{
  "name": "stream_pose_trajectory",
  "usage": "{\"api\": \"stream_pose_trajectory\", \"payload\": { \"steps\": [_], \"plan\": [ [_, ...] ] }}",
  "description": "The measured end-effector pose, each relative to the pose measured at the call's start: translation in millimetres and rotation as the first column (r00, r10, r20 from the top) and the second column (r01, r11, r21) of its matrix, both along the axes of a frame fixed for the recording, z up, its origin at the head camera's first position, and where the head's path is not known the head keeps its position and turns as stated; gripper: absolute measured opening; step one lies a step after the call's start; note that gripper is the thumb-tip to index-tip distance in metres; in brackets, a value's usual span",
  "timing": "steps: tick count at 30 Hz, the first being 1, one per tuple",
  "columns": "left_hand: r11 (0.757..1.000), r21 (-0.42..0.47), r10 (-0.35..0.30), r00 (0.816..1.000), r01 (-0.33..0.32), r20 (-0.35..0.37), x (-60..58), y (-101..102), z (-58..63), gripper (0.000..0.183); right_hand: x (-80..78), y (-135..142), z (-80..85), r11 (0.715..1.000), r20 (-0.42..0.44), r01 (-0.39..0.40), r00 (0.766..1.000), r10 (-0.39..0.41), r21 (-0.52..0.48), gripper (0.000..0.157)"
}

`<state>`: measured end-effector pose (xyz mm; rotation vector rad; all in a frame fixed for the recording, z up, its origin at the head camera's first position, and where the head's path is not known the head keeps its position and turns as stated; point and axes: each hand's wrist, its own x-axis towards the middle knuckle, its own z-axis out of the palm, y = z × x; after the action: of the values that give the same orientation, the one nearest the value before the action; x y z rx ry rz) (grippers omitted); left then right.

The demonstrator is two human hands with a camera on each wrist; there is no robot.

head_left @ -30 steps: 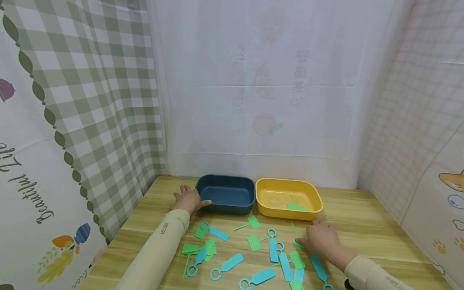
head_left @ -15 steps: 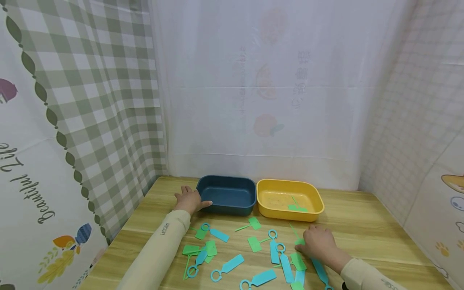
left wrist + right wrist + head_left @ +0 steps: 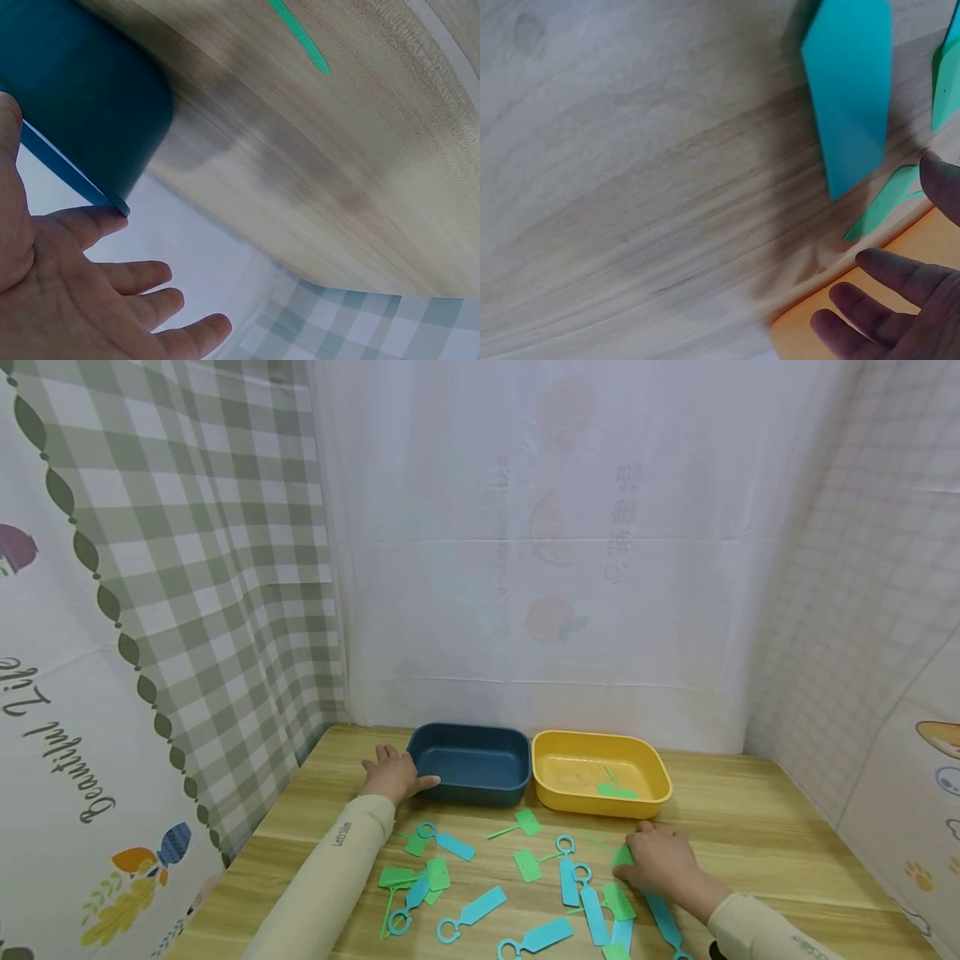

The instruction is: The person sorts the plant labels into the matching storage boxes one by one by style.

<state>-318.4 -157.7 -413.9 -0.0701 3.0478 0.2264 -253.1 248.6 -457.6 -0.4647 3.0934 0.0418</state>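
My left hand (image 3: 392,775) rests at the left end of a dark blue bin (image 3: 472,795). In the left wrist view its index fingertip touches the corner of the bin's rim, thumb near the wall, other fingers spread. Just in front of a yellow bin (image 3: 600,804), my right hand (image 3: 663,864) reaches over a green tag with a thin stem (image 3: 622,855). In the right wrist view, the thumb is at the edge of this green tag (image 3: 885,202), and the index finger stands apart from it. A blue ring-ended tag (image 3: 664,922) lies close below that hand.
Several blue ring-ended tags (image 3: 546,934) and green stemmed tags (image 3: 527,864) lie scattered over the wooden table (image 3: 720,810), some overlapping. One green tag (image 3: 617,791) lies inside the yellow bin. Checked cloth (image 3: 225,527) hangs at the left, white cloth behind.
My right hand has moved slightly toward me, and the green tag by its fingers has turned, its stem swinging left. The left hand stays at the blue bin.
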Motion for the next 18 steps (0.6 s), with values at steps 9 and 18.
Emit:
{"api": "stream_pose_trajectory", "payload": {
  "steps": [9, 18],
  "plan": [
    [1.0, -0.008, -0.001, 1.0, 0.002, 0.01, -0.9, 0.5, 0.5, 0.087, -5.4, 8.0, -4.2, 0.999, 0.005, 0.013, 1.0, -0.013, -0.051, 0.037],
    [1.0, -0.016, -0.002, 1.0, 0.002, 0.007, -0.5, 0.2, -1.1, 0.088, -8.5, 5.9, -5.0, 0.996, 0.027, 0.017, 1.0, -0.015, -0.091, 0.034]
  ]
}}
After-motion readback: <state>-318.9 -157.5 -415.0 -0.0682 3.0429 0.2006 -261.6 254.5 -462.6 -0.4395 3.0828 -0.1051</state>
